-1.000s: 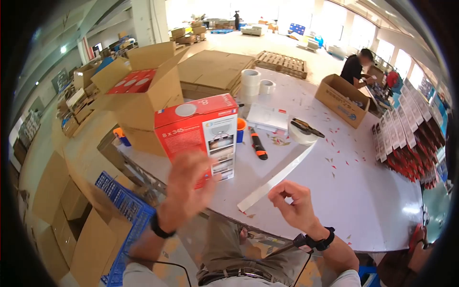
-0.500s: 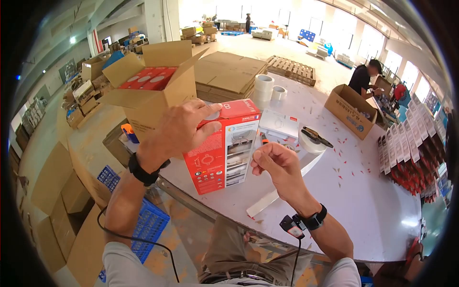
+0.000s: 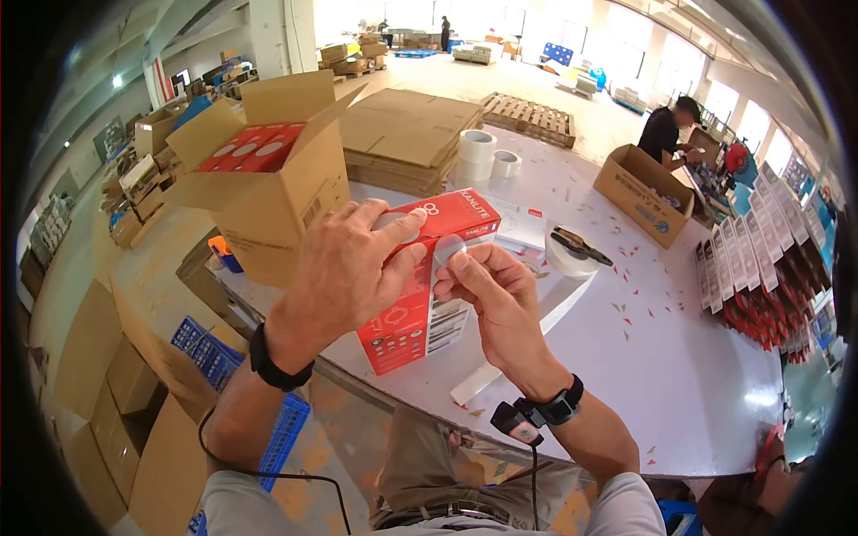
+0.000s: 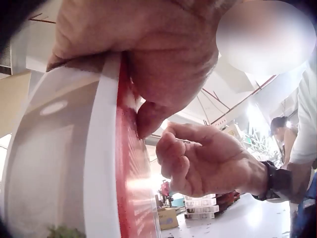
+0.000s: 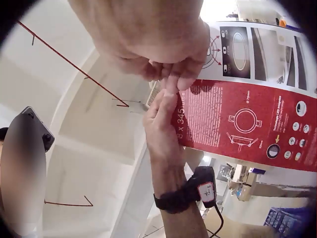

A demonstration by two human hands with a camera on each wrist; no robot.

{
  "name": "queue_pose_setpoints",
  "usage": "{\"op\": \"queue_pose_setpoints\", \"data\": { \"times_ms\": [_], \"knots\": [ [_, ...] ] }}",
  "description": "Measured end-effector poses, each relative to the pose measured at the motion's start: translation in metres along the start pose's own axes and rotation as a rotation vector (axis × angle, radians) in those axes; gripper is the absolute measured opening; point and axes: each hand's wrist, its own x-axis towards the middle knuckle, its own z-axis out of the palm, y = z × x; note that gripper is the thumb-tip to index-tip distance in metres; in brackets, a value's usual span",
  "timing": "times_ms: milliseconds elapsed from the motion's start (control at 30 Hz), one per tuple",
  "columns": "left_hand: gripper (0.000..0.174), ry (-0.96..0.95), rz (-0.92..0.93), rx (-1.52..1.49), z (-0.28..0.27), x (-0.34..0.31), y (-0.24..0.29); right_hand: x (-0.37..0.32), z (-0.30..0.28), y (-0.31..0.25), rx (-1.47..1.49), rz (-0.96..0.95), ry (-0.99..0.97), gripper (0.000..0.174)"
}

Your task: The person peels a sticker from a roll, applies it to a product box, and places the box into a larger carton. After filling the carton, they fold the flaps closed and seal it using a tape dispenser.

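Fingers of our left hand curl over the top edge of the red box and grip it. The box stands tilted on the desk, its lower corner close to the near rim below that hand. Our right hand, just right of the left, pinches a small pale sticker at the box's upper edge. A white strip lies under the right hand, and bare desk opens to its right. An open carton stands beyond the left hand.

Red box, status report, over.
Left hand grips red box by its top. Right hand pinches small pale sticker at its upper edge. Box tilted at white table near edge. Nothing blocking.
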Motion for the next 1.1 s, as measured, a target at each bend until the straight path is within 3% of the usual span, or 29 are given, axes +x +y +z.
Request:
{"op": "queue_pose_setpoints", "data": {
  "times_ms": [533,1100],
  "knots": [
    [0.039,0.053,0.011,-0.203,-0.006,-0.009,-0.001,0.008,0.019,0.002,0.048,0.081,0.115,0.020],
    [0.042,0.026,0.161,-0.095,-0.005,-0.017,-0.011,0.009,0.023,0.000,0.062,0.134,0.148,0.020]
  ]
}}
